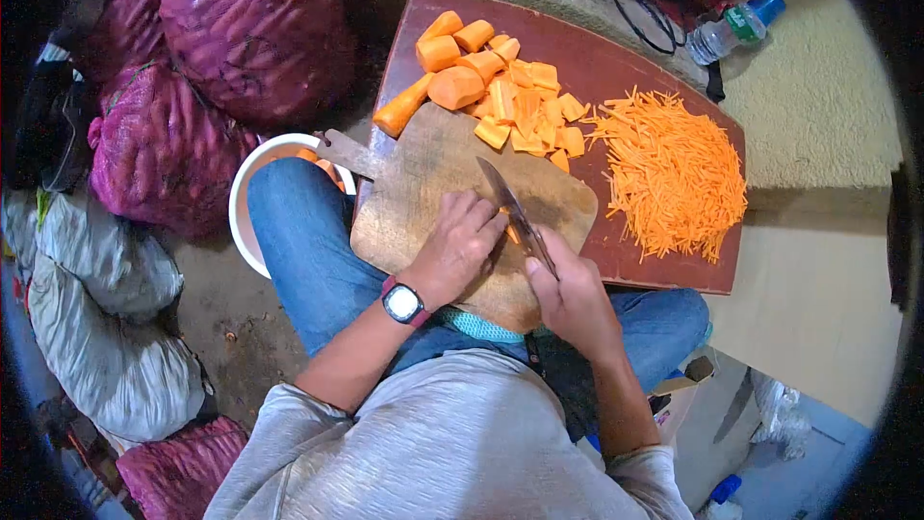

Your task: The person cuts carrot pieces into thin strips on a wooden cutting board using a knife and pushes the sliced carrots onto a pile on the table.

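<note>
My right hand (570, 299) is wrapped round the handle of a knife (510, 197), whose blade points away from me over a wooden cutting board (414, 173). Beside the blade, my left hand (465, 239) rests on the board with its fingers curled and pressed down on a piece of carrot (511, 231). Only a bit of orange shows by the fingertips; the rest is hidden. Beyond the board lie carrot chunks (456, 87) and flat carrot slices (526, 108). A heap of carrot shreds (674, 178) sits to the right.
The board lies across my lap and a red-brown table (616, 63). A white tub (243, 221) with carrot pieces stands by my left knee. Purple mesh sacks (255, 29) and white sacks (115, 347) fill the left side. A plastic bottle (736, 27) lies on the ledge.
</note>
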Demonstrator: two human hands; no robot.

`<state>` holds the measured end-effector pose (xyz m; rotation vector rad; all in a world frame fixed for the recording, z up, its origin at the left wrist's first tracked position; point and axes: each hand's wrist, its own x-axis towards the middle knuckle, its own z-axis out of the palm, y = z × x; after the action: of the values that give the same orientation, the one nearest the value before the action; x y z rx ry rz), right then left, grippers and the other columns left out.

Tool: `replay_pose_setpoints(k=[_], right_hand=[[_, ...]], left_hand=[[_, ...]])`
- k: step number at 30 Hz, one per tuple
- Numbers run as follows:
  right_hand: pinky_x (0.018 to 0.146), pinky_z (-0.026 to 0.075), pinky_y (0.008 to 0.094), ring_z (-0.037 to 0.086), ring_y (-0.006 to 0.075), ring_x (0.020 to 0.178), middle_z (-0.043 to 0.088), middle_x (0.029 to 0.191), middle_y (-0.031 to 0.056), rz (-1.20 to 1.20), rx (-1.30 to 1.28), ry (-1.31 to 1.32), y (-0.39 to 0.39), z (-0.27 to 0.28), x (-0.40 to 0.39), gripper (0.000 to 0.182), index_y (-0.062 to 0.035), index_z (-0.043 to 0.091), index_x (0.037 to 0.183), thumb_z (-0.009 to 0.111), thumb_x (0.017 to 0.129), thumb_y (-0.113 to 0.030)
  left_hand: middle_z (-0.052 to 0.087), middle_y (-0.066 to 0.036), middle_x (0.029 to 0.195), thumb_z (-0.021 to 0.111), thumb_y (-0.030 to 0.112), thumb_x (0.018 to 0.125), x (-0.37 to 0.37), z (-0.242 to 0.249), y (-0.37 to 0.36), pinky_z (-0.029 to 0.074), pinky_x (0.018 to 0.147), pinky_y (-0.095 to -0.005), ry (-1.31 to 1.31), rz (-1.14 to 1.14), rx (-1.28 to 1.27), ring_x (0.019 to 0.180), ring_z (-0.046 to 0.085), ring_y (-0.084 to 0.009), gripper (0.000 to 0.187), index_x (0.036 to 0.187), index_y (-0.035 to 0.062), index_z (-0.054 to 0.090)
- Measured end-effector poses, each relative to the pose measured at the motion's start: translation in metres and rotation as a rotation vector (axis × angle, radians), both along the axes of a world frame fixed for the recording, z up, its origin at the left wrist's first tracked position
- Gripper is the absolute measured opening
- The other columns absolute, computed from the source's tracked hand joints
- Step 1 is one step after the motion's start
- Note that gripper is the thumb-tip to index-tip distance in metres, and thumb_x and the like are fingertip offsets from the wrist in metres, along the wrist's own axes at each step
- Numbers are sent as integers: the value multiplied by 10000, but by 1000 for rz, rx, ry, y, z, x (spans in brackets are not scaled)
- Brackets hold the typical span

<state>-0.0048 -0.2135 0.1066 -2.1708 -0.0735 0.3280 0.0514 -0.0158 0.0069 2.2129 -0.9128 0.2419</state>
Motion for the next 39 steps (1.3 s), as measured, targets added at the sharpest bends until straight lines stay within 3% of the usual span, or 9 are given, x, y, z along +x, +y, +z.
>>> replay_pose_setpoints(k=[14,16,19,22,26,28,32,34,39], right_hand=[[819,567,561,703,558,1012,714,1024,344,-5,-12,-33,2,-4,-9,383,18,554,1411,591,1065,-141],[806,569,464,766,430,926,704,982,267,-13,-43,-30,4,-12,-4,380,19,585,1417,592,1054,-92],[802,568,451,765,412,907,705,975,264,-25,-47,-43,8,-9,2,373,17,591,1410,594,1053,-94],[834,570,534,725,531,1008,711,1031,336,-54,22,46,3,2,-5,372,15,564,1414,583,1066,-115],[828,572,504,734,517,1017,716,1007,318,-64,-7,85,4,-6,-4,362,16,576,1401,590,1067,-121],[729,544,395,657,200,753,647,836,157,-40,-25,-64,4,-17,-2,388,-4,587,1439,574,1059,-82],[690,529,360,616,155,718,635,808,96,-66,11,-25,-2,-12,-3,385,1,588,1444,581,1071,-97],[759,566,436,734,322,792,724,914,223,-175,56,64,-10,-7,-6,366,22,603,1409,594,1074,-125],[723,547,399,688,226,749,678,852,169,-143,41,-18,-10,-8,-13,370,6,609,1420,593,1077,-131]], left_hand=[[672,-133,1154,751,92,771,-4,-5,0,450,1010,-498,-40,46,84,1118,625,-333,453,1217,12,725],[658,-120,1035,762,110,781,-3,-3,-3,433,990,-487,-81,66,23,1084,614,-321,369,1133,0,744],[663,-121,1041,752,119,796,-2,-5,-3,428,994,-493,-94,69,17,1083,616,-316,349,1125,2,747],[687,-124,1146,733,103,799,-4,-8,-1,439,1008,-503,-77,64,53,1117,633,-318,411,1202,23,732],[695,-117,1167,758,97,772,-4,-10,-2,438,1002,-499,-81,71,73,1122,638,-311,432,1198,27,733],[682,-130,1075,746,87,787,-4,-8,-4,426,1001,-498,-93,84,13,1117,625,-323,338,1116,9,748],[708,-119,1068,745,17,758,-2,-7,-3,428,988,-482,-42,98,-65,1094,638,-318,340,1098,16,757],[732,-106,1056,744,-35,738,-1,-8,-3,429,971,-456,51,125,-162,1059,650,-307,350,1083,24,763],[736,-101,1033,754,-28,767,0,-10,-5,428,947,-435,76,150,-193,1030,653,-300,300,1061,27,766]])
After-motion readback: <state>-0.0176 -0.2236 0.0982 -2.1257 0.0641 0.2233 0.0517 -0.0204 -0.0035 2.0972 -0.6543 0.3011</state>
